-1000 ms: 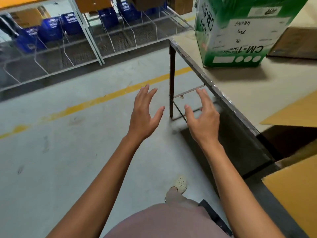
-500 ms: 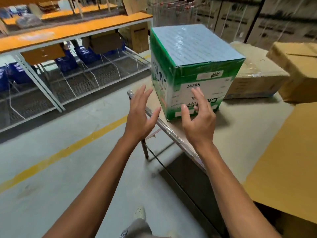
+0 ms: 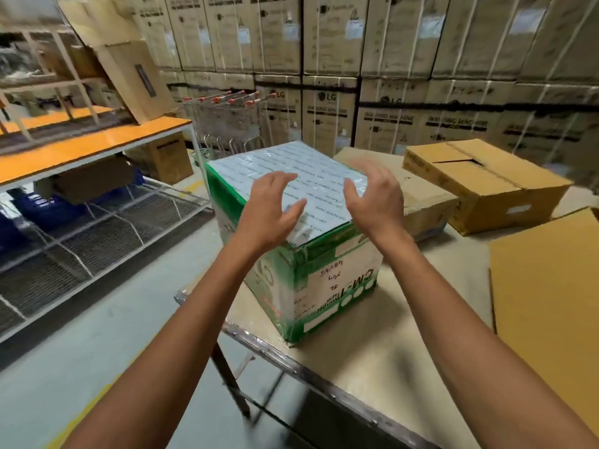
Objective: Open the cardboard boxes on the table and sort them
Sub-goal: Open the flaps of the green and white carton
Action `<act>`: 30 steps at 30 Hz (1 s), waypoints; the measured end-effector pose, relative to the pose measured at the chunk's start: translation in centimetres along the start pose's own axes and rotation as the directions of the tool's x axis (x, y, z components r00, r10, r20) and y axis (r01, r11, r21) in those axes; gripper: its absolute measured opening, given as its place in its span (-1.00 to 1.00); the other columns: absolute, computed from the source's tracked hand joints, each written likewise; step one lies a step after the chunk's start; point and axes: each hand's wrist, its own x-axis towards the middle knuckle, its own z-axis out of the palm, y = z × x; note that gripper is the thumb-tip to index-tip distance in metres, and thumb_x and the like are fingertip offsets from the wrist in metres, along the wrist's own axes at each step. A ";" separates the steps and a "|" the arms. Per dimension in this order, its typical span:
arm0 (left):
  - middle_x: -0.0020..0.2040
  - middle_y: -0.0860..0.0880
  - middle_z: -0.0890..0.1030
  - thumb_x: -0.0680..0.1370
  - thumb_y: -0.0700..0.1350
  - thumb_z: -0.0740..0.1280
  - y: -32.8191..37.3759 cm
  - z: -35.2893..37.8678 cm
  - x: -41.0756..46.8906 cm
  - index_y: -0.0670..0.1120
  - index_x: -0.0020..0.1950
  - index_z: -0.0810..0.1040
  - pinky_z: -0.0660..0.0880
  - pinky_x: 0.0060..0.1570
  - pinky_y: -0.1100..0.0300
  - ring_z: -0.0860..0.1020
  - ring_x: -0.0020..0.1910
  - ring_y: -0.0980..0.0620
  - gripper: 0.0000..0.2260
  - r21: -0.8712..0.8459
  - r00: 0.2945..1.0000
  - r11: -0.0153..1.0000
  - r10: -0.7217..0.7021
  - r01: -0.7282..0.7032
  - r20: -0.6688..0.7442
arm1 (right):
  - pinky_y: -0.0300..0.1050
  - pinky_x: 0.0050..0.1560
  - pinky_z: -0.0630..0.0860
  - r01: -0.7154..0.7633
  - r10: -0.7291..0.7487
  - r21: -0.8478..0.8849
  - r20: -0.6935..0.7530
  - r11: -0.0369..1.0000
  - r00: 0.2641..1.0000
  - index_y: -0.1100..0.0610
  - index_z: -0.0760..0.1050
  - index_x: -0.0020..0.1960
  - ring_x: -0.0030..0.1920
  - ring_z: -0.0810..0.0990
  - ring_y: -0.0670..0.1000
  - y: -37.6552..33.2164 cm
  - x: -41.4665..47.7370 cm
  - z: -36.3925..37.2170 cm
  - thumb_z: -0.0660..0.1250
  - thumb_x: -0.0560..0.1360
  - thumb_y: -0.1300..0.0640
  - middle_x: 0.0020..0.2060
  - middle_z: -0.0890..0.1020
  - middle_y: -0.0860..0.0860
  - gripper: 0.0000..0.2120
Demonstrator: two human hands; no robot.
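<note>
Within the last second the left hand (image 3: 272, 209) and right hand (image 3: 372, 196), both spread open and empty, had risen over the taped top of the green-and-white carton (image 3: 324, 286) at the counter (image 3: 405, 351) corner, so opening it seemed imminent.

Green-and-white printed box (image 3: 291, 254), plain brown boxes (image 3: 486, 183) beside it

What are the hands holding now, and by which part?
Nothing. The left hand and right hand hover, fingers spread, over the green box.
</note>
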 end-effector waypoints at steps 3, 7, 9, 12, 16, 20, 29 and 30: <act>0.52 -0.15 0.29 0.62 0.17 0.22 0.0 1.6 3.6 -0.05 0.46 0.41 0.23 0.46 -0.08 0.22 0.51 -0.11 -0.52 0.027 0.976 0.999 -0.023 0.017 0.215 | 0.00 -0.08 0.57 -0.173 0.169 -0.063 -0.074 0.983 0.983 0.10 0.66 0.12 -0.05 0.65 0.20 2.0 3.4 0.4 0.25 0.53 0.07 -0.04 0.72 0.13 -0.72; 0.48 -0.15 0.35 0.62 0.31 0.04 0.0 4.7 4.6 -0.02 0.44 0.39 0.19 0.44 -0.24 0.26 0.49 -0.19 -0.44 0.212 0.907 0.977 -0.059 -0.033 0.416 | -0.01 0.09 0.51 -0.487 0.495 -0.093 0.115 0.869 0.861 0.05 0.61 0.21 0.15 0.59 0.20 7.0 4.2 1.4 0.33 0.52 0.03 0.13 0.67 0.10 -0.71; 0.58 -0.15 0.21 0.62 0.31 0.02 -0.1 5.3 4.1 0.02 0.52 0.30 0.01 0.51 -0.26 0.11 0.57 -0.20 -0.43 0.265 0.880 0.962 -0.077 -0.058 0.470 | -0.04 0.16 0.50 -0.603 0.591 0.091 0.133 0.792 0.796 0.08 0.65 0.13 0.18 0.60 0.16 8.6 3.0 2.1 0.36 0.50 0.11 0.09 0.67 0.08 -0.77; 0.63 -0.10 0.07 0.62 0.31 0.04 -0.1 4.9 3.3 0.06 0.59 0.19 -0.11 0.54 -0.20 -0.02 0.61 -0.13 -0.41 0.258 0.888 0.965 -0.074 -0.051 0.453 | -0.16 0.10 0.48 -0.615 0.661 0.395 0.026 0.683 0.750 0.14 0.63 0.12 0.16 0.58 0.04 8.6 1.4 2.4 0.37 0.48 0.23 0.08 0.64 0.05 -0.78; 0.63 -0.04 0.07 0.62 0.31 0.07 -0.6 3.9 1.7 0.07 0.59 0.18 -0.11 0.56 -0.14 -0.01 0.61 -0.07 -0.40 0.205 0.897 0.978 -0.051 -0.044 0.439 | -0.01 0.23 0.50 -0.712 0.767 0.572 0.209 0.407 0.606 0.13 0.36 0.47 0.22 0.51 0.03 7.8 -1.2 2.2 0.45 0.41 -0.08 0.25 0.51 0.01 -0.30; 0.59 -0.05 0.21 0.59 0.36 0.01 -0.5 2.2 0.2 0.05 0.54 0.28 0.05 0.52 -0.17 0.16 0.56 -0.08 -0.37 0.236 0.916 0.971 -0.067 -0.031 0.396 | 0.02 0.19 0.56 -0.689 0.677 0.578 0.292 0.438 0.676 0.13 0.48 0.35 0.18 0.59 0.06 7.2 -2.4 0.8 0.44 0.32 -0.21 0.19 0.61 0.04 -0.29; 0.17 -0.12 0.50 0.54 0.42 -0.13 5.2 0.2 -3.6 -0.02 0.21 0.41 0.41 0.19 -0.20 0.45 0.17 -0.16 -0.37 0.341 0.949 0.919 -0.266 0.197 0.170 | -0.09 -0.16 0.59 -0.558 0.431 0.596 0.358 0.578 0.828 -0.03 0.57 -0.08 -0.03 0.62 -0.01 1.8 -6.2 -0.8 0.19 0.63 -0.01 -0.08 0.65 -0.03 -0.79; 0.16 -0.10 0.51 0.54 0.41 -0.13 5.2 -0.1 -4.9 -0.03 0.24 0.42 0.39 0.20 -0.17 0.45 0.19 -0.14 -0.36 0.298 0.958 0.936 -0.240 0.187 0.155 | 0.04 -0.06 0.63 -0.560 0.421 0.571 0.370 0.600 0.828 -0.07 0.58 -0.06 0.01 0.63 0.01 1.7 -6.8 -0.8 0.22 0.59 -0.04 -0.05 0.66 -0.03 -0.82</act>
